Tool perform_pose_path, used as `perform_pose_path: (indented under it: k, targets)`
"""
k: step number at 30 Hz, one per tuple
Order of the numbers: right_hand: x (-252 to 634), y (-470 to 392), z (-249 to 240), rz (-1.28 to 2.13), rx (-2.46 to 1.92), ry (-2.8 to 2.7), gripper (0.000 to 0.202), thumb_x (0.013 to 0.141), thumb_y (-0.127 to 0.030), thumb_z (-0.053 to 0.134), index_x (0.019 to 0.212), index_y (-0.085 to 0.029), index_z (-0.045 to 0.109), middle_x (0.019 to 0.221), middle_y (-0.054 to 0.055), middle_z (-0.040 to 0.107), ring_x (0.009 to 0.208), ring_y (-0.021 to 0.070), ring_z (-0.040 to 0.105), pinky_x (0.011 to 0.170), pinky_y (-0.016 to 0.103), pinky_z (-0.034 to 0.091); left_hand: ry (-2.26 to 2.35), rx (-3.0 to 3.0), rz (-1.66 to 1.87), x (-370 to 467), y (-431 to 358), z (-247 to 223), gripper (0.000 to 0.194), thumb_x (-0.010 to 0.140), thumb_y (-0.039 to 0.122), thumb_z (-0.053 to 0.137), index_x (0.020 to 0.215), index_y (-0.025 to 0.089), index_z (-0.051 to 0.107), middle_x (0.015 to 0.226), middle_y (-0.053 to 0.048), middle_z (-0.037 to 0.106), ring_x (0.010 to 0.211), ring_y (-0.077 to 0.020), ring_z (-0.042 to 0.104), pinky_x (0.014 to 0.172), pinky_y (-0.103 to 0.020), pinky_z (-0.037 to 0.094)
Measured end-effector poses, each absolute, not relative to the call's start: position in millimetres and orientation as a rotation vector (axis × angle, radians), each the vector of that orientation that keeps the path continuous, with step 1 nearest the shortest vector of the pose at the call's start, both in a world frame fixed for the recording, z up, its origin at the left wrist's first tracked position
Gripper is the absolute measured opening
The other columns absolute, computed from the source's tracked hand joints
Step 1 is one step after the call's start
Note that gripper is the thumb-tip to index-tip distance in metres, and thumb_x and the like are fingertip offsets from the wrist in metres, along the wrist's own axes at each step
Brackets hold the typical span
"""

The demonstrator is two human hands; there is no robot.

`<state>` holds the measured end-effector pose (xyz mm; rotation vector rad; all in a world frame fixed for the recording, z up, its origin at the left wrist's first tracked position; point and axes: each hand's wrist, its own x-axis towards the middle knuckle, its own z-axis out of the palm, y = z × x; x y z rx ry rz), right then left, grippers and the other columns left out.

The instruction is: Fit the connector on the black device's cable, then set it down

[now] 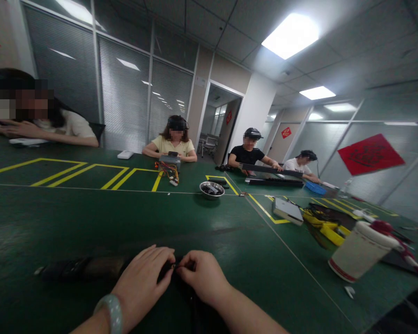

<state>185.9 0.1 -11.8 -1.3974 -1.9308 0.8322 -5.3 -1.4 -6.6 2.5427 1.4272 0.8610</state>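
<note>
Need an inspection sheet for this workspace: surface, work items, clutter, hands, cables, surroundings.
Surface: green tabletop with yellow lines.
Work items: small dark piece, too unclear to identify; long dark object beside the left hand.
Clutter: metal bowl of dark pieces, flat silver box, cream cup.
Hands: left and right hand close together, fingers pinched at the small piece.
Cables: coloured wires by a grey metal box.
Surroundings: four other people around the table, glass partitions beyond.

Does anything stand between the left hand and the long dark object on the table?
Nothing visible does; in the picture the left hand borders the long dark object directly, though whether they touch is unclear.
</note>
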Motion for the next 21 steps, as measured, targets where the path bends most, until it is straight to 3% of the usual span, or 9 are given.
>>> perform_pose_path:
  k: [21]
  targets:
    - [185.6, -1.4, -5.5, 0.858, -1.392, -1.931, 0.01, 0.079, -0.022, 0.063, 0.086, -0.02, 0.069, 0.08, 0.0, 0.069, 0.07, 0.011, 0.06, 0.061, 0.019, 0.04, 1.414, 2.535, 0.855, -6.1, -2.7, -5.7, 0.014, 0.083, 0.028, 0.052, 0.091, 0.026, 0.064, 0.11, -0.002, 0.067, 0.107, -0.0236, 0.059, 0.105, -0.048, 0.037]
